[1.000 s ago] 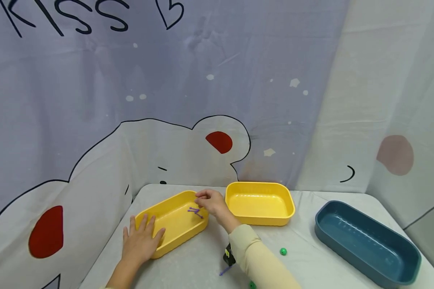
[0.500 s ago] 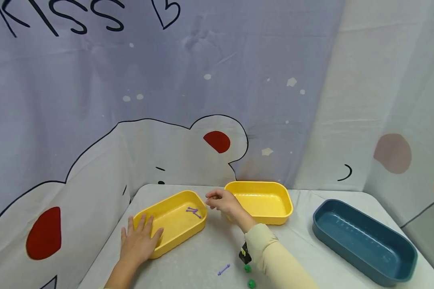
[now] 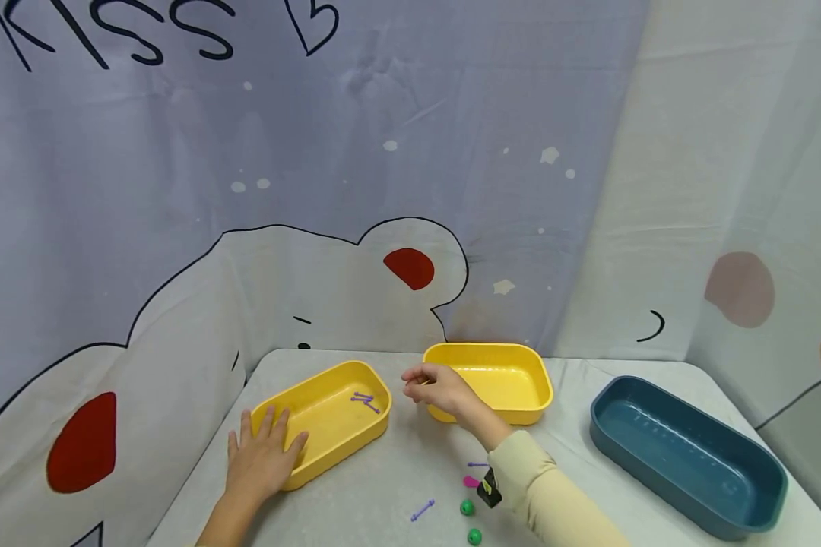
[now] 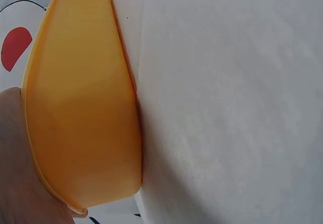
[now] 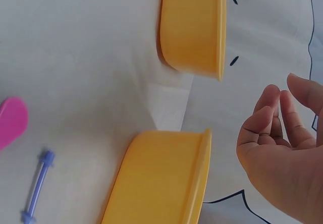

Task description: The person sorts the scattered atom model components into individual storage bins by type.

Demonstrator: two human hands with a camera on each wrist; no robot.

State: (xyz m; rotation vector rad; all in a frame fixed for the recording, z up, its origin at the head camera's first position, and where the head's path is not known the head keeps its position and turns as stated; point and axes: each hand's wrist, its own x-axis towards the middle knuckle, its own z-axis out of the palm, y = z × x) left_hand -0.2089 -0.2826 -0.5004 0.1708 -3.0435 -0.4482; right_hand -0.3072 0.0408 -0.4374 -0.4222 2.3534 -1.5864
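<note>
My left hand [image 3: 263, 456] rests on the near left end of the left yellow tray [image 3: 321, 425], its fingers spread over the rim. In the left wrist view, part of that hand [image 4: 22, 158] lies against the rim of the tray [image 4: 83, 103]. Several small purple rods [image 3: 366, 400] lie inside, towards the far right end. My right hand [image 3: 445, 389] hovers before the left side of the second yellow tray [image 3: 506, 417]. Its fingers are loosely bent; the right wrist view shows nothing between thumb and fingertips [image 5: 271, 95].
On the white table lie a purple rod [image 3: 423, 510], two green beads [image 3: 467, 507], a pink piece [image 3: 471, 482] and another purple rod [image 3: 477, 464]. A dark teal tray [image 3: 691, 463] stands at the right. A black device [image 3: 489, 490] sits by the right sleeve.
My right hand has drawn back from above the left tray's far end to the right. The pink piece and a second rod have come into sight. The left hand keeps its place.
</note>
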